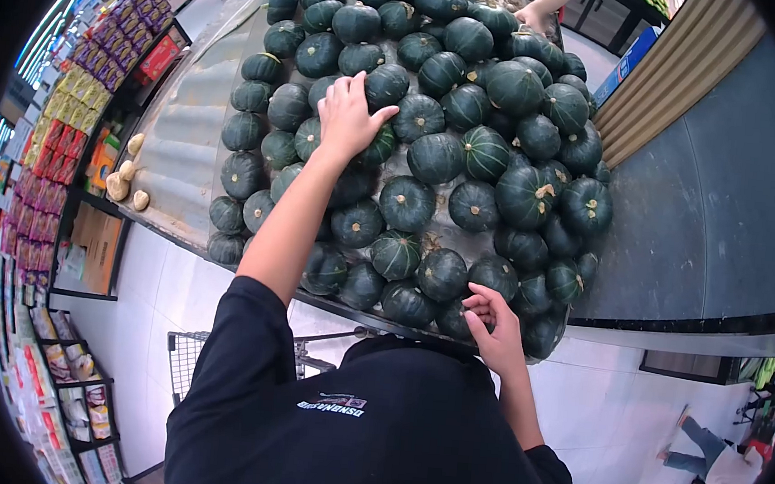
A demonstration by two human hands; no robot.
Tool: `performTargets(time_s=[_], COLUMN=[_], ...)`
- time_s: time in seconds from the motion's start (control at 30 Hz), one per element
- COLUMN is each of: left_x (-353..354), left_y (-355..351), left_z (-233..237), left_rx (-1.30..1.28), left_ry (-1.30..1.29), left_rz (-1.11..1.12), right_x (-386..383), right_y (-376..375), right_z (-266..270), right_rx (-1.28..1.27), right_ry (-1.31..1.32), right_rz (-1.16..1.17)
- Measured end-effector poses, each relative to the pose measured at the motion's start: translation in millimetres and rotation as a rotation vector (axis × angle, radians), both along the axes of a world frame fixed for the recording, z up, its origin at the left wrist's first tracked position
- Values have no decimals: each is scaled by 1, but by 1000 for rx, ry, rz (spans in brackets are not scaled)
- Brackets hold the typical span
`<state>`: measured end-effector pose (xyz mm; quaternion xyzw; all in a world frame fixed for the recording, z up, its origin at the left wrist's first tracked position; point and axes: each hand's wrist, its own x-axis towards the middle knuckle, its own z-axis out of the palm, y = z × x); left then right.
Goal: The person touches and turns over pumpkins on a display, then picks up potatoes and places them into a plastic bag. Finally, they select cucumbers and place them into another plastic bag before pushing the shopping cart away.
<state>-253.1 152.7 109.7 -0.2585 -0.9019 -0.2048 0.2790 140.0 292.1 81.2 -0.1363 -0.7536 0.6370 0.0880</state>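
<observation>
- Nearest of all, the person's black short-sleeved shirt (372, 432) fills the bottom of the view. A wire shopping trolley (185, 361) stands just beside it on the pale tiled floor.
- The right hand (496, 331) is at the near edge of the grey metal worktop (182, 135). Its fingers are curled against a dark green ribbed squash (454, 318) in the front row. I cannot tell whether it truly grips the squash.
- A heap of round dark green squashes (467, 157) covers most of the worktop and is piled higher toward the far end.
- The left arm stretches out over the heap. The left hand (347, 116) lies palm down with fingers spread on a squash with paler green stripes (379, 146), on the left side of the pile.
- A few small pale tan gourds (124, 180) lie on the bare worktop, well apart from the heap on its left.
- Shelves of colourful packets (60, 125) run along the far left.
- At the far end of the heap, another person's hand (535, 15) rests by the squashes.
</observation>
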Motion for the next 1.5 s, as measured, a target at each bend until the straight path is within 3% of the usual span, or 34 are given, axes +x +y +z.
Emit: performTargets(time_s=[0.2,0.33,0.4,0.53,0.6,0.63,0.7,0.83,0.93,1.0,1.07,1.2,1.3,1.33,1.37,1.43,1.5], left_x=[-13,-24,-27,-23,-17,-11,5,19,41,53,80,131,150,153,157,164,168], left_y=[26,18,14,7,7,7,7,-2,-7,-13,-20,-19,-19,-19,-21,-26,-30], left_z=[21,19,20,37,39,40,40,38,33,15,23,17,7,3,0,-4,-10], left_rx=[-112,1,196,699,1028,1030,1435,1509,1408,902,546,188,49,25,28,34,5], left_ry=[-155,-140,-122,-543,-938,-938,-1243,-1475,-1395,-875,-514,-390,-263,-230,-229,-306,-383], left_rz=[110,55,19,-138,-242,-239,-421,-614,-558,-789,-849,-1127,-1134,-1120,-1117,-1042,-974], right_x=[4,9,10,12,11,9,5,-18,-45,-64,-79,-98,-105,-102,-98,-96,-97], right_y=[2,3,5,6,5,5,4,13,15,17,14,5,4,5,4,-2,-8], right_z=[0,1,2,-1,-1,-1,3,11,17,11,13,8,-7,-7,-7,-5,-18], right_rx=[2,8,-1,-14,-6,-5,-13,-22,-187,-314,-558,-625,-137,-135,46,319,420], right_ry=[-11,-9,-14,-25,-26,-28,-23,-21,-29,10,57,195,204,202,182,161,188], right_rz=[-23,-49,-47,-57,-76,-73,-57,19,50,115,178,192,71,73,13,-83,-104])
